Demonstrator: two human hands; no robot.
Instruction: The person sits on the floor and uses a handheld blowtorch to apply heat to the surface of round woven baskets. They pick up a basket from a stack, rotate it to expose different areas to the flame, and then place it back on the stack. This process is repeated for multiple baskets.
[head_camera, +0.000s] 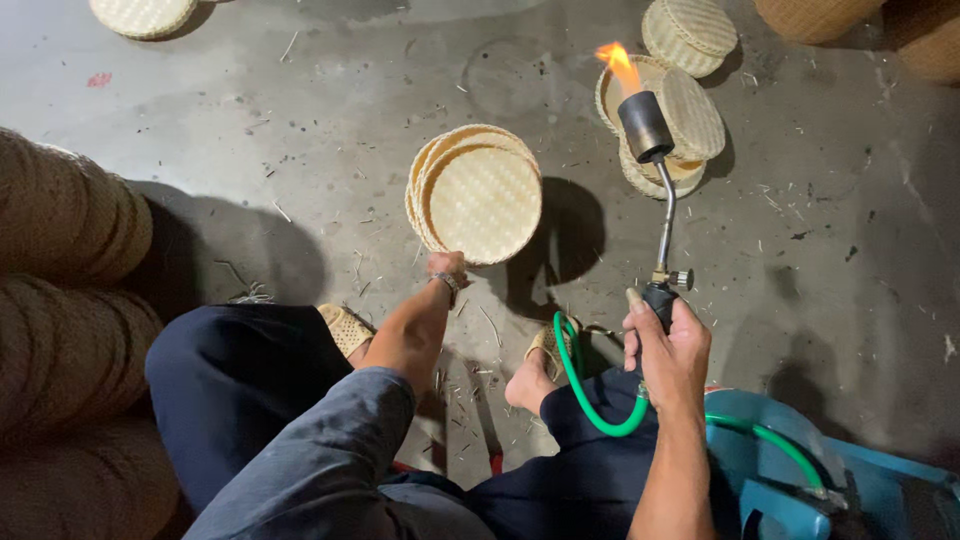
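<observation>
Left of the torch (655, 190), the left hand (447, 268) pinches the lower rim of a small stack of round woven trays (480, 195), tilted up on edge so their faces meet the heat; fingers clamped on the rim, trays above them. Right hand (668, 350) wraps the torch handle, flame (618, 62) kept apart from the trays, green hose (590, 395) trailing below.
</observation>
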